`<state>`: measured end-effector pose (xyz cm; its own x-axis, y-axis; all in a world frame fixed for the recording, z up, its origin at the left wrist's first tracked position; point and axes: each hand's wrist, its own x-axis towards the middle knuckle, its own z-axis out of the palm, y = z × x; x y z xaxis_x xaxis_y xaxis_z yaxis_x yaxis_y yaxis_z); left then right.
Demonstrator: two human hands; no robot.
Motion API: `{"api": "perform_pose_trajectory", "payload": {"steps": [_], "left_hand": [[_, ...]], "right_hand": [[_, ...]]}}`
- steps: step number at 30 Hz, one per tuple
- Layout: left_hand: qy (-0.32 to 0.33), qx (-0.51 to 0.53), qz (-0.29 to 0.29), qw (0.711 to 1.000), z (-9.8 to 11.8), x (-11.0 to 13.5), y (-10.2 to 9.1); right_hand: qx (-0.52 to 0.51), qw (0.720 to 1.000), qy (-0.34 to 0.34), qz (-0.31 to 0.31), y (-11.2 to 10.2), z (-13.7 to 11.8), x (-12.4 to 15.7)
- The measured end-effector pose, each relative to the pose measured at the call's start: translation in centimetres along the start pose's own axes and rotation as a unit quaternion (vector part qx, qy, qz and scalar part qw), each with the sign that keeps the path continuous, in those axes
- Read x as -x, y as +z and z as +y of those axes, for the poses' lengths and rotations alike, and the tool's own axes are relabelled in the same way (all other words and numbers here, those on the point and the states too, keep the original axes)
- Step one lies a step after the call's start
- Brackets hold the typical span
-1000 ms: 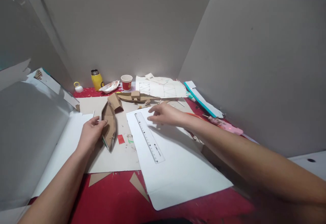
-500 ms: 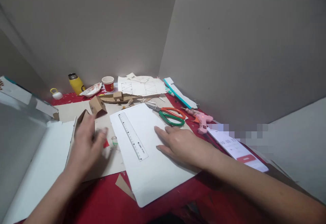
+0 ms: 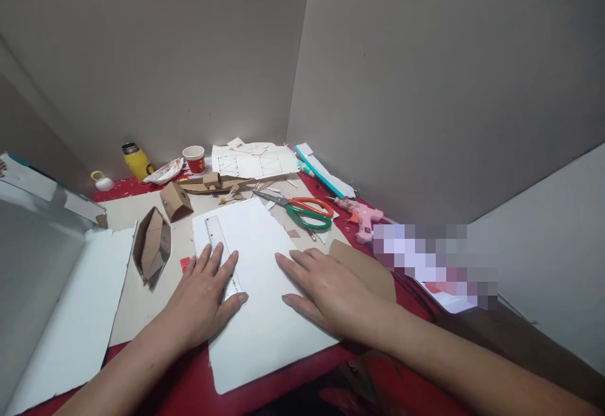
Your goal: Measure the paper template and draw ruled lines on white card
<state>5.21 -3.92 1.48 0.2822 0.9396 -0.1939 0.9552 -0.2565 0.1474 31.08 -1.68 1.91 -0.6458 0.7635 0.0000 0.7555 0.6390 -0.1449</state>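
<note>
My left hand (image 3: 205, 296) lies flat with fingers spread on a clear plastic ruler (image 3: 216, 239), which rests along the left side of a white sheet (image 3: 258, 239). My right hand (image 3: 326, 287) is open and pressed flat on the right part of the same sheet. A brown cardboard boat-shaped shell (image 3: 151, 247) lies just left of my left hand, untouched. A small cardboard box piece (image 3: 175, 201) sits behind it.
Orange-and-green scissors (image 3: 307, 210) and a pink glue gun (image 3: 362, 217) lie beyond the sheet on the right. At the back stand a yellow bottle (image 3: 137, 162), a red cup (image 3: 194, 159) and drawn paper templates (image 3: 250, 161). Grey board walls enclose the red table (image 3: 293, 384).
My left hand let go of the cardboard shell and moved right onto the ruler. My right hand drew back toward me across the sheet. The view swung to the right.
</note>
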Motion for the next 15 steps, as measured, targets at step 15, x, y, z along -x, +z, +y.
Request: {"api": "perform_pose_trajectory", "payload": {"steps": [15], "left_hand": [[0.034, -0.037, -0.002, 0.999, -1.5, 0.6, -0.2]], "right_hand": [[-0.096, 0.994, -0.029, 0.046, 0.6, 1.8, 1.4]]}}
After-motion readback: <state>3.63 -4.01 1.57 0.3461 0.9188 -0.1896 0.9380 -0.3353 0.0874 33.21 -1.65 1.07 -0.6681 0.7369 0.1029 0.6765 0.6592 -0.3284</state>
